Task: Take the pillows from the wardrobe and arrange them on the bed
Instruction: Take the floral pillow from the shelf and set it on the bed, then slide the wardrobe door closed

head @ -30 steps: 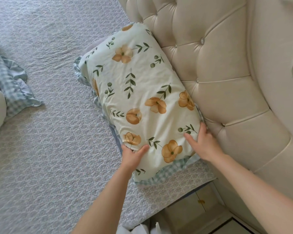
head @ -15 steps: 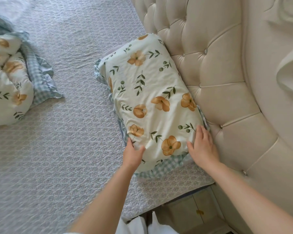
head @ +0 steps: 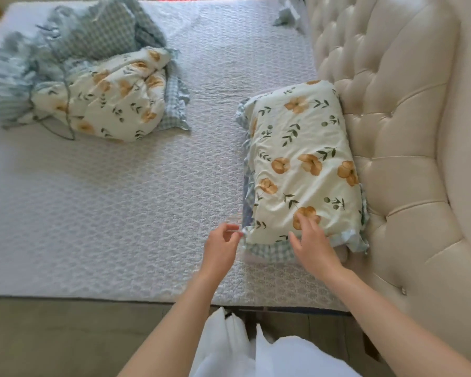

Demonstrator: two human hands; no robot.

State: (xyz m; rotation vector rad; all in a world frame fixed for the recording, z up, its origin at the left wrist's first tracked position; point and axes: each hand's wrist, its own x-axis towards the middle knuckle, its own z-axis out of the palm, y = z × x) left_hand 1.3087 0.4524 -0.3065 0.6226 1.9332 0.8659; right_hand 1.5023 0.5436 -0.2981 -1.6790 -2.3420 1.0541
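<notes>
A cream pillow with orange flowers and a blue checked frill (head: 305, 164) lies flat on the bed, its long side against the tufted headboard. My left hand (head: 221, 247) pinches the frill at the pillow's near left corner. My right hand (head: 312, 242) hovers over the near edge with fingers apart, touching or just above the fabric. A second pillow in the same print (head: 106, 96) lies crumpled at the far left of the bed, partly mixed with checked fabric.
The bed has a white quilted cover (head: 120, 200). The cream tufted headboard (head: 392, 131) fills the right side. The bed's near edge runs across the bottom, with floor (head: 52, 336) below it. My white clothing (head: 256, 355) shows at the bottom.
The view has pulled back, showing more of the bed and the second pillow. Both hands have left the pillow's near end; my left now pinches the frill corner, my right has shifted left.
</notes>
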